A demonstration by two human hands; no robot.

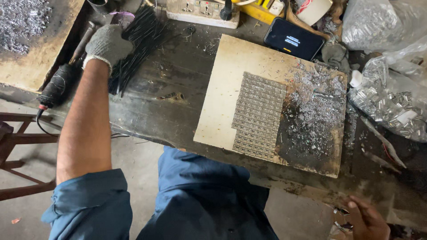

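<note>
My left hand [106,43], in a grey knit glove, reaches out to the far left of the bench and rests on a bundle of thin black rods [135,42], fingers curled over them. My right hand [367,220] is bare and low at the bottom right, below the bench edge, with its fingers partly out of view. In front of me lies a pale board [224,84] carrying a neat block of small metal clips in rows [259,116] and a loose heap of shiny metal pieces [318,106] on its dark, burnt right side.
A black-handled tool [58,84] lies left of the rods. At the back are a power strip [202,10], a phone with a lit screen [293,39] and a tape roll [313,9]. Clear bags of metal parts [391,102] sit right. A wooden stool [18,146] stands at left.
</note>
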